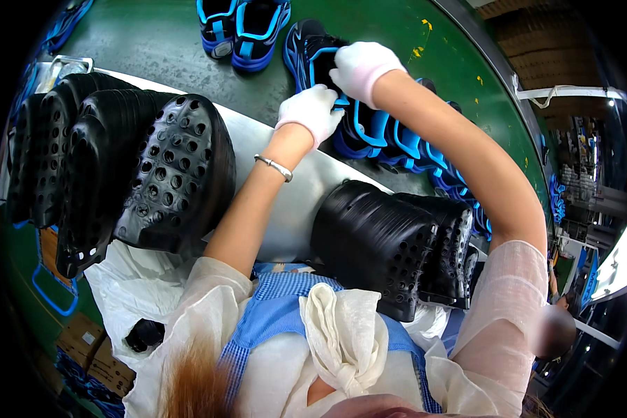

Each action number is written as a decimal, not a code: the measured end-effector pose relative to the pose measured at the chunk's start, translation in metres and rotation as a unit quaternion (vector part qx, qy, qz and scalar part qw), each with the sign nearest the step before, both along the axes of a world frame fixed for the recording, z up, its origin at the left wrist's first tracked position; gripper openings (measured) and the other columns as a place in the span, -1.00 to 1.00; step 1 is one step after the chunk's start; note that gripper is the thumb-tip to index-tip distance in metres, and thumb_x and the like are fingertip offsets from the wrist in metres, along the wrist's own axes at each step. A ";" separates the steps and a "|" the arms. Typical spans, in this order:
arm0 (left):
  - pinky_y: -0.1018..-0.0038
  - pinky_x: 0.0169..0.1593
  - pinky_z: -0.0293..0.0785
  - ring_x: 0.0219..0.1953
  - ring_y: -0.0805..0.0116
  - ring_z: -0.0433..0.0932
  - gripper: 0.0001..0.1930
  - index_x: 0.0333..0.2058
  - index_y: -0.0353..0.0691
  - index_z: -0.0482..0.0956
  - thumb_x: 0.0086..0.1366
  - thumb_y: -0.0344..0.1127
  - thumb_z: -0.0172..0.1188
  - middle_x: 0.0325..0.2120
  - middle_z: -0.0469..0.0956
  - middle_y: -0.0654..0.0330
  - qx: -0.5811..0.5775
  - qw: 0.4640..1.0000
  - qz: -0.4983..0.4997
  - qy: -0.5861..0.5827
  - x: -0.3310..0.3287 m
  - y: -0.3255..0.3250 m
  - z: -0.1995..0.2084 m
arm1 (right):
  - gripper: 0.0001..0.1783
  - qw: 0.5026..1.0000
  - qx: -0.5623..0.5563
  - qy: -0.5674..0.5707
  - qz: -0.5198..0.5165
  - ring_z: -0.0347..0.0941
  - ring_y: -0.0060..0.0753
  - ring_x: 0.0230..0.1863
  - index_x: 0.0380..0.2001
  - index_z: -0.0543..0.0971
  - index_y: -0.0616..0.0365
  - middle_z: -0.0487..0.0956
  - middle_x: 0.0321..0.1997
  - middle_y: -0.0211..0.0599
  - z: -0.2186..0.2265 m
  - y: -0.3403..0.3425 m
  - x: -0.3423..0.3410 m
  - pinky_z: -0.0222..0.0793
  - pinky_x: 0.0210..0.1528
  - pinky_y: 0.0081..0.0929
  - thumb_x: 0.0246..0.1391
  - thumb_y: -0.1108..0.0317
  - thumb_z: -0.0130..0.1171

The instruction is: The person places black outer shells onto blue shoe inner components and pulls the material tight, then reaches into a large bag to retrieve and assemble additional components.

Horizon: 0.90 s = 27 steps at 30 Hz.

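Both hands wear white gloves and are at a black and blue sneaker (301,57) on the green surface. My left hand (310,113) has its fingers closed at the sneaker's heel end. My right hand (364,71) reaches over its opening, fingers bent and pressed at the collar. What lies under the fingertips is hidden. Beside it, a row of similar sneakers (369,129) runs toward the right, partly behind my right forearm. Another pair of sneakers (254,35) stands farther left, heels toward me.
Black ribbed plastic pieces with round holes (177,171) stand grouped at the left, and more black pieces (369,237) stand near my body. A pale metal ledge (285,216) lies between them. Cardboard boxes (94,348) and a blue-framed stool (52,268) are low at the left.
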<state>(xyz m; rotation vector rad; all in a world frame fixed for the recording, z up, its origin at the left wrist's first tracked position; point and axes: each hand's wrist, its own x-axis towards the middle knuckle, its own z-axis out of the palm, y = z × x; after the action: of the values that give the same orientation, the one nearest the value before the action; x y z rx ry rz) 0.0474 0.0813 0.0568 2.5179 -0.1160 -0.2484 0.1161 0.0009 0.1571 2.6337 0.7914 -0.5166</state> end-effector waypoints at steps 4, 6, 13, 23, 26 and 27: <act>0.28 -0.04 0.48 -0.12 0.07 0.55 -0.59 -0.16 -0.09 0.60 0.12 0.03 0.11 -0.18 0.58 0.06 0.025 0.992 -0.003 0.123 0.012 0.000 0.019 | -0.75 0.991 -0.048 0.006 0.124 0.55 -0.04 -0.26 -0.37 0.65 0.16 0.60 -0.29 -0.02 -0.028 0.015 0.009 0.48 -0.19 -0.25 0.04 0.30 0.01; 0.28 -0.04 0.48 -0.12 0.06 0.55 -0.60 -0.17 -0.09 0.60 0.12 0.02 0.11 -0.18 0.58 0.06 0.050 0.986 -0.016 0.157 0.019 -0.001 0.020 | -0.75 0.997 -0.008 -0.016 0.078 0.55 -0.03 -0.26 -0.36 0.64 0.16 0.60 -0.29 -0.02 -0.041 0.015 0.014 0.49 -0.20 -0.28 0.04 0.30 0.02; 0.29 -0.04 0.49 -0.12 0.08 0.55 -0.62 -0.18 -0.10 0.61 0.12 -0.03 0.06 -0.16 0.58 0.08 0.073 0.983 -0.014 0.168 0.028 -0.004 0.021 | -0.77 0.999 -0.010 -0.005 0.036 0.58 -0.15 -0.20 -0.29 0.66 0.06 0.63 -0.21 -0.17 -0.050 0.020 0.035 0.51 -0.19 -0.32 -0.09 0.38 0.18; 0.26 -0.09 0.50 -0.15 0.04 0.57 -0.68 -0.31 -0.21 0.65 0.08 -0.16 0.04 -0.23 0.58 -0.02 0.080 0.983 -0.038 0.160 0.027 -0.007 0.037 | -0.80 0.987 -0.047 -0.076 0.130 0.58 -0.21 -0.16 -0.37 0.67 0.07 0.64 -0.22 -0.20 -0.025 0.025 0.031 0.52 -0.20 -0.37 -0.14 0.48 0.19; 0.30 -0.09 0.51 -0.13 0.09 0.58 -0.70 -0.31 -0.17 0.66 0.10 -0.16 0.04 -0.22 0.59 -0.02 0.091 0.986 -0.024 0.141 0.024 -0.011 0.039 | -0.78 0.991 -0.022 -0.089 0.095 0.58 -0.21 -0.15 -0.35 0.66 0.06 0.63 -0.21 -0.18 -0.030 0.022 0.033 0.51 -0.17 -0.35 -0.11 0.50 0.14; 0.30 -0.09 0.51 -0.13 0.09 0.58 -0.68 -0.28 -0.17 0.65 0.10 -0.13 0.06 -0.21 0.59 0.00 0.083 0.985 -0.015 0.148 0.023 -0.008 0.037 | -0.78 0.992 0.007 -0.101 0.076 0.58 -0.19 -0.15 -0.32 0.65 0.10 0.63 -0.20 -0.14 -0.035 0.024 0.034 0.51 -0.18 -0.33 -0.07 0.49 0.10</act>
<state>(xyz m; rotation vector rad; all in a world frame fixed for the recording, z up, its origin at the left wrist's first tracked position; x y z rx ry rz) 0.0703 0.0735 0.0936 2.6110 -0.0141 -0.6640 0.1496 0.0248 0.1224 2.5602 0.9225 -0.2007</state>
